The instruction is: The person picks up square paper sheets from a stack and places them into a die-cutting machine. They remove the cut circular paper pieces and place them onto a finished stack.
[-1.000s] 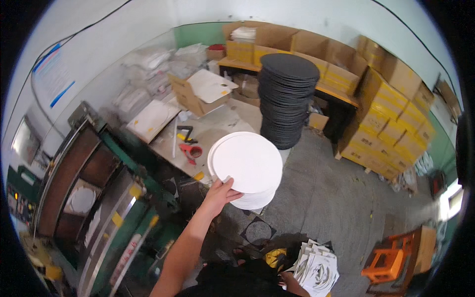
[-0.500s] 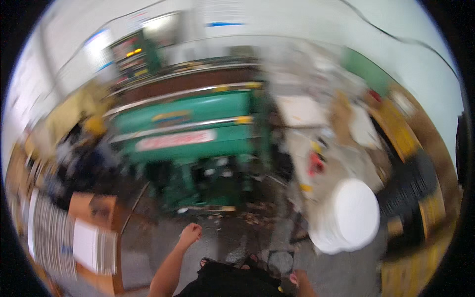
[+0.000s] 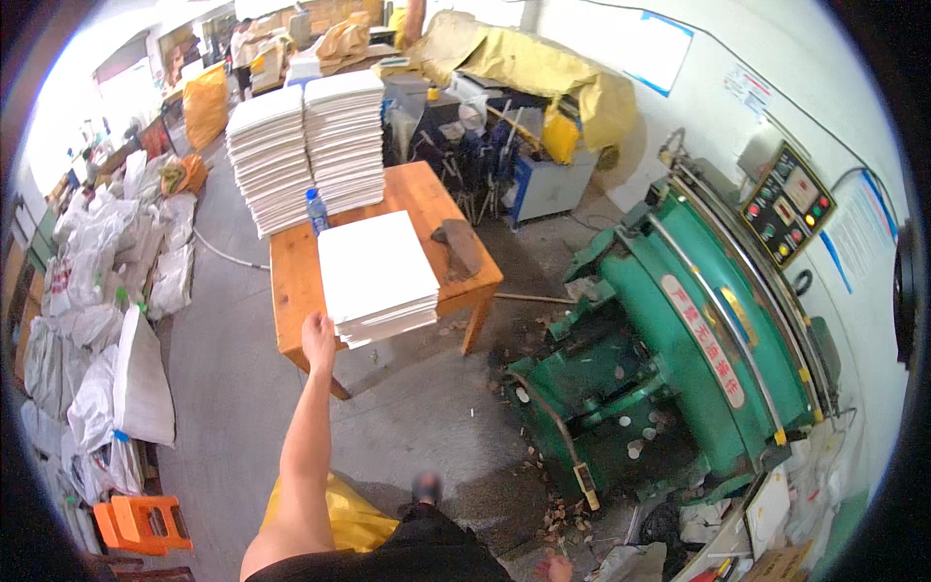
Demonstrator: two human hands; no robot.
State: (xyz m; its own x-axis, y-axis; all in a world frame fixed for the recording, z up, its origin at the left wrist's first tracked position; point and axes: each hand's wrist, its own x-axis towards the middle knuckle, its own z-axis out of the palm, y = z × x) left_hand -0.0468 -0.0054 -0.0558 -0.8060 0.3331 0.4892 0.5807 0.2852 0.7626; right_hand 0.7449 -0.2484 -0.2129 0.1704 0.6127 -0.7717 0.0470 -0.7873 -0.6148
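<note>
My left hand [image 3: 318, 341] is stretched forward to the near left corner of a wooden table [image 3: 294, 291]. It is right beside a neat stack of white sheets [image 3: 378, 267], which overhangs the table's near edge. Its fingers are bent and partly hidden behind the back of the hand, so I cannot tell whether they grip the stack. Low at the bottom edge, my right hand [image 3: 555, 568] is only partly in view, away from the table; its grip is unclear.
Tall white stacks [image 3: 344, 145] and a blue-capped bottle [image 3: 317, 211] are behind the near stack. A brown piece [image 3: 458, 250] lies on the table. A green machine [image 3: 669, 339] stands right, white sacks [image 3: 92, 252] and an orange stool [image 3: 144, 524] left. Another person [image 3: 242, 53] stands far back.
My view has swung left from the green machine to the table, so the machine now sits at the right. My left arm now reaches further forward, to the white stack.
</note>
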